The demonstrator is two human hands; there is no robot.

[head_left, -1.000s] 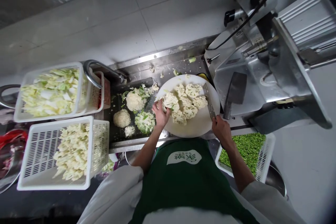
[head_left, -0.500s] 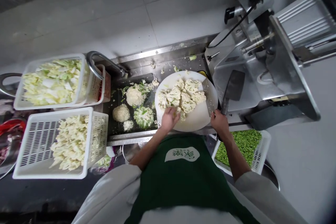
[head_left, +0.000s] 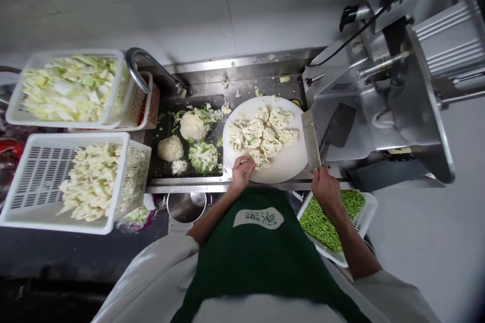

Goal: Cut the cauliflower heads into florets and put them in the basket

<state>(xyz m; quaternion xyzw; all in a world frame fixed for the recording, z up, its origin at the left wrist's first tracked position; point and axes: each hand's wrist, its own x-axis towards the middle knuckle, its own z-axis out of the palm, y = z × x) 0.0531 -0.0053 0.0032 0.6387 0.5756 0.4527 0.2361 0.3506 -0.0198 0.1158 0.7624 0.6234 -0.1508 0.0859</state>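
A round white cutting board carries several cut cauliflower pieces grouped across its middle. My left hand is at the board's near left edge, fingers closed at the left end of a cauliflower floret. In my right hand is the handle of a cleaver. The cleaver's blade points away from me over the board's right edge, apart from the cauliflower.
Whole cauliflower heads lie in the sink left of the board. Further left are a basket of florets and one of cut cabbage. A second broad blade rests by the slicing machine. Chopped greens fill a basket below right.
My right hand has moved right with the cleaver, taking the blade away from the cauliflower to the board's edge. My left hand has drawn back slightly toward me. The camera view has shifted.
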